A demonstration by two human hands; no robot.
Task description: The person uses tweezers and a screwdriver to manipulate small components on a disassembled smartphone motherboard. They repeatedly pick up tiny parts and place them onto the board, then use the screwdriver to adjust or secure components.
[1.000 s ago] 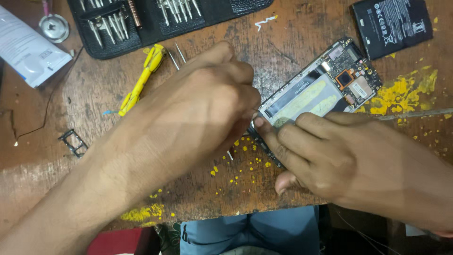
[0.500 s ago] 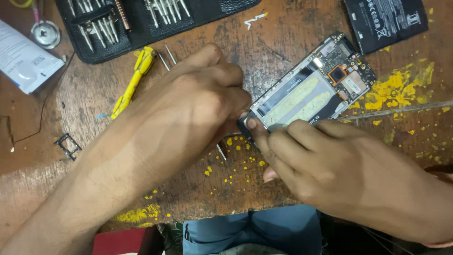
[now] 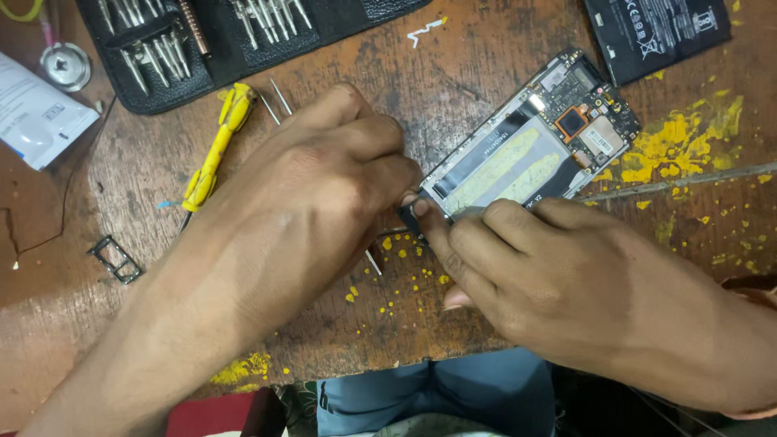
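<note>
An opened phone (image 3: 526, 154) lies slanted on the worn wooden table (image 3: 453, 73), back cover off, with circuit board and yellowish glue strips exposed. My left hand (image 3: 307, 202) is curled at the phone's lower left corner. A thin metal tool tip (image 3: 373, 262) pokes out beneath it; the rest of the tool is hidden. My right hand (image 3: 566, 275) grips the phone's lower end, thumb and forefinger pinching a small dark part (image 3: 410, 217) at the corner, right against my left fingertips.
A black case of screwdriver bits (image 3: 202, 40) lies at the back left, a yellow-handled tool (image 3: 214, 154) beside it. A card tray (image 3: 117, 259) sits left, a white packet (image 3: 32, 113) far left, a black battery (image 3: 655, 32) back right. Yellow paint spots mark the wood.
Both hands stay at the phone's lower corner. My right fingers have crept a little further onto the corner; the phone has barely moved.
</note>
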